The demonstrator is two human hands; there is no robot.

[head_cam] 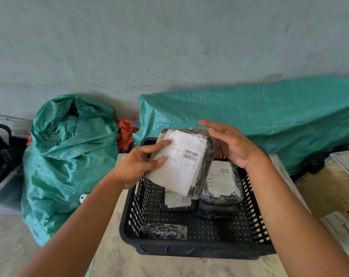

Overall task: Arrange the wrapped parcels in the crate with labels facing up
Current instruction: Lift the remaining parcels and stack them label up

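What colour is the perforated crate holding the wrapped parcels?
Black; the crate shows best in the head view.

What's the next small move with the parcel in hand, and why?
Probably lower the held parcel flat into the crate's bare front area, label up. The left hand grips it above the crate, label showing; the right hand is open beside it.

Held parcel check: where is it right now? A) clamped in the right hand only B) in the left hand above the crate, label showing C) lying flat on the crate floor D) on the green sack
B: the left hand has its grip on the held parcel, white label toward the camera, above the black crate; the right hand is open beside it.
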